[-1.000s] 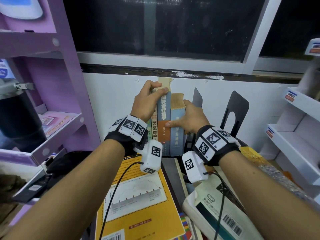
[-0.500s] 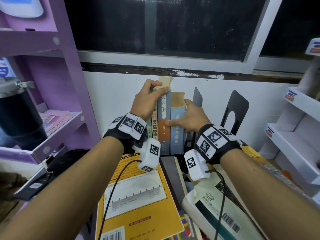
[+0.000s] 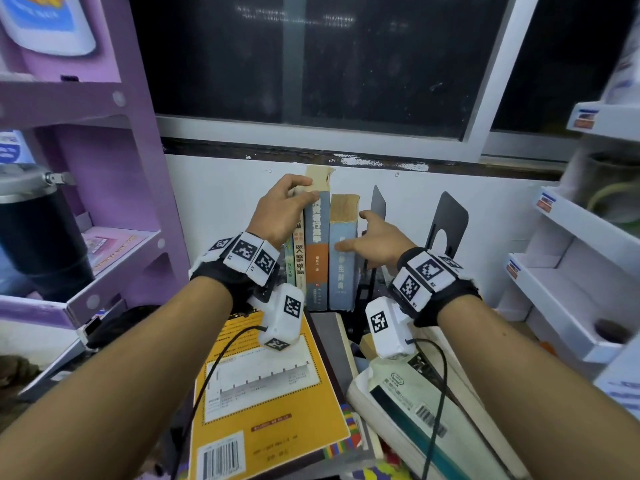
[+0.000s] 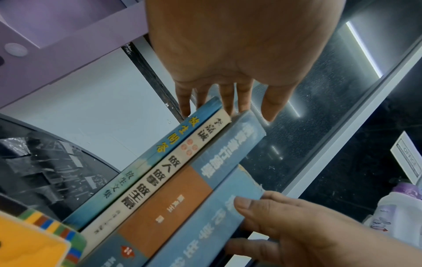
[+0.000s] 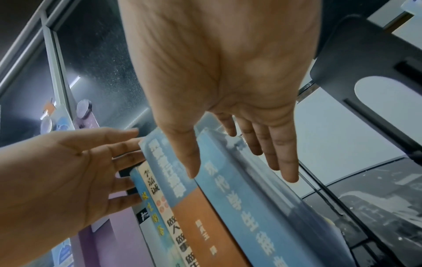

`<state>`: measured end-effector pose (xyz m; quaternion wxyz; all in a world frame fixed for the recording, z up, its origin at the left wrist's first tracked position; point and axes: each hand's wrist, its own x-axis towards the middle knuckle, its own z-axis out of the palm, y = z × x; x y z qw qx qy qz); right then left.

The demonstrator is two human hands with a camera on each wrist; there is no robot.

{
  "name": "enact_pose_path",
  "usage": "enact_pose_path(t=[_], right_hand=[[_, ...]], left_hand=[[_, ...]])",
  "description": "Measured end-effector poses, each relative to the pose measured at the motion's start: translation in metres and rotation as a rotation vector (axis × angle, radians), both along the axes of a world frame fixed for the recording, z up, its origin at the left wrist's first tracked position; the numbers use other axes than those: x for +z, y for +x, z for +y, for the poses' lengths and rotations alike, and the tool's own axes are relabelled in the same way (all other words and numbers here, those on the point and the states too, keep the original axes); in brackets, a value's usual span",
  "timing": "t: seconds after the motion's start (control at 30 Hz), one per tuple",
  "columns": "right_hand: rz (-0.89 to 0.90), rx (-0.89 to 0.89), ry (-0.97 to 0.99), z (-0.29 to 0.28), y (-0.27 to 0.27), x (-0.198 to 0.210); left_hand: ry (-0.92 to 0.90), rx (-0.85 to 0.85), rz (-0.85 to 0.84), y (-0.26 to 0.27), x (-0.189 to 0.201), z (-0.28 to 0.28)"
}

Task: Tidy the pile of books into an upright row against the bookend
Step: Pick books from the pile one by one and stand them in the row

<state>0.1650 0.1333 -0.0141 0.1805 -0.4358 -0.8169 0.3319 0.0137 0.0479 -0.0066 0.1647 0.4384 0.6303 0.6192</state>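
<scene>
I see four books standing upright in a row at the back edge of the surface, against the white wall below the dark window: a thin blue paperback with yellow spine lettering (image 4: 146, 162), a cream-spined paperback (image 4: 160, 173), a tall blue book with an orange spine band (image 3: 317, 251) and a thick pale-blue book with yellowed page tops (image 3: 343, 258). My left hand (image 3: 277, 216) is at the left end of the row, near the tops; its fingers (image 5: 124, 157) lie almost straight and spread against the outer cover of the thin blue paperback, with the thumb reaching over onto the top of the tall book. My right hand (image 3: 377, 242) is at the right end, loosely spread: the thumb lies across the pale-blue spine, while the other fingers (image 5: 271, 148) extend past the book's far side, and I cannot tell whether they touch its cover. Neither hand is wrapped around a book. Just right of the row stands a black metal bookend (image 3: 377, 206), with a second black metal bookend with an arched cut-out (image 3: 448, 216) further right. Toward the front edge, books lie flat in a loose pile, among them a large yellow book with a barcode (image 3: 270, 393) and a thick white book with a dark teal stripe (image 3: 422, 410).
</scene>
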Motion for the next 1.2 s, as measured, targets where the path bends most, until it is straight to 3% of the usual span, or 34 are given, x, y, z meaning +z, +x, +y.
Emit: enact_pose_path(t=[0.23,0.53,0.9,1.2], right_hand=[[-0.079,0.021,0.039,-0.020,0.039,0.024],[-0.242,0.019,0.061,-0.038,0.112,0.046],[-0.411,-0.090,-0.028,-0.038,0.194,0.033],[-0.425,-0.107,-0.134,-0.026,0.218,0.014]], left_hand=[[0.100,0.143,0.037,0.027,0.005,-0.020],[0.045,0.063,0.085,0.090,0.005,-0.026],[-0.341,-0.172,0.164,0.163,-0.024,-0.003],[-0.654,-0.305,0.161,0.177,-0.052,0.029]])
